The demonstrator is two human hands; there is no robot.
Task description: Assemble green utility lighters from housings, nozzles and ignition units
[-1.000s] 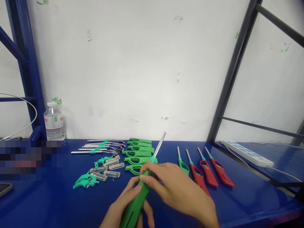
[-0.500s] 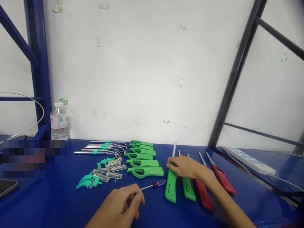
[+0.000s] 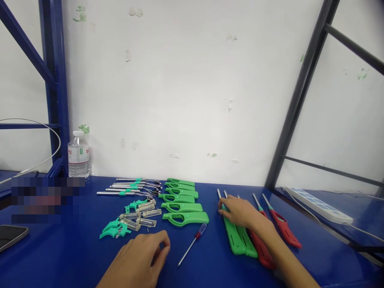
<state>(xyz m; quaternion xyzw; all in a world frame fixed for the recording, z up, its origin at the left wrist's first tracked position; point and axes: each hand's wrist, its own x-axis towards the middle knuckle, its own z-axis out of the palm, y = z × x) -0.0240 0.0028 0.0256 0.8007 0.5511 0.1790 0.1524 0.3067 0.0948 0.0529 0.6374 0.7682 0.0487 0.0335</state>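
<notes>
My right hand (image 3: 238, 210) is closed over the upper part of a green long-nosed lighter (image 3: 235, 240), whose metal tube points toward the wall. This lighter lies against a second green lighter (image 3: 248, 244); both rest on the blue table. My left hand (image 3: 141, 256) is low in the view, fingers curled and thumb and forefinger tips meeting, with nothing visible in them. Just right of it lies a screwdriver (image 3: 196, 237) with a clear and red handle, its shaft slanting toward me. Two red lighters (image 3: 285, 228) lie beyond my right hand, one partly under my forearm.
Several green lighter shells (image 3: 186, 218) lie in a column mid-table. Left of them are metal tubes with wires (image 3: 111, 193), clear fuel tanks (image 3: 147, 222) and teal triggers (image 3: 111, 230). A water bottle (image 3: 78, 156), phone (image 3: 12, 236) and white power strip (image 3: 318, 204) lie farther out.
My right hand and the green lighter have shifted right, up against the neighbouring green one. The screwdriver has swung to a steeper slant, and my left hand has drawn left from it.
</notes>
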